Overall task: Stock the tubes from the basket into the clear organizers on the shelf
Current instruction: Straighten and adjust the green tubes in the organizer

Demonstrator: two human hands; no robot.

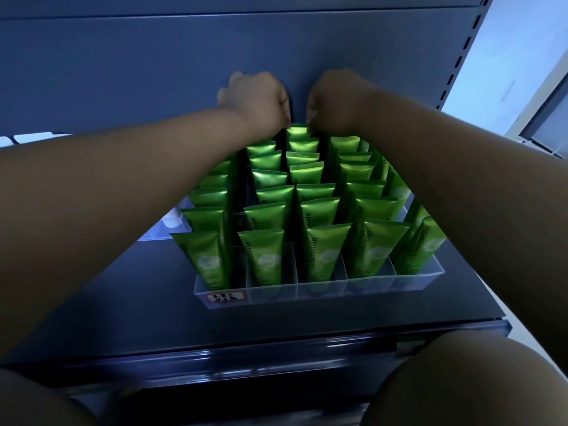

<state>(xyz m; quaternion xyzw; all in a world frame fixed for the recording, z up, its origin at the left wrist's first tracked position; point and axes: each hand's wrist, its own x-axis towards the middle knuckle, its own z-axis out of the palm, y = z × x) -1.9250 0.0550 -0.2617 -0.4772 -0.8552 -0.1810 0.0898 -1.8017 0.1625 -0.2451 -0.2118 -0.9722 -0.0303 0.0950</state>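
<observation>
- Both hands are at the back of the clear organizer (307, 290), right against the shelf's rear panel (153, 72); the left hand (256, 96) and the right hand (335, 98) are curled downward with fingers bent, close either side of the rearmost tube (296, 132) in the middle column
- Whether either hand actually pinches that tube I cannot tell (the fingertips are hidden behind the knuckles); they look closed around its top edge, as if seating it
- The green tubes (267, 222) stand upright in rows inside the organizer, which sits on the dark shelf (123, 302); the basket is not in view
- Risk: the forearms cross low over the outer columns, so a dropped wrist or elbow could tip tubes there, and a leaning one might knock its neighbours over
- Risk: pushing the rear tube down off-centre could jam it on a divider or bend its crimped end
- Risk: a hard shove toward the panel could slide the whole organizer, which looks light and sits loose
- Risk: the front slots look empty (hard to be sure through clear plastic), so front-row tubes have little to stop them leaning forward
- The dim light makes misjudging a slot more likely
</observation>
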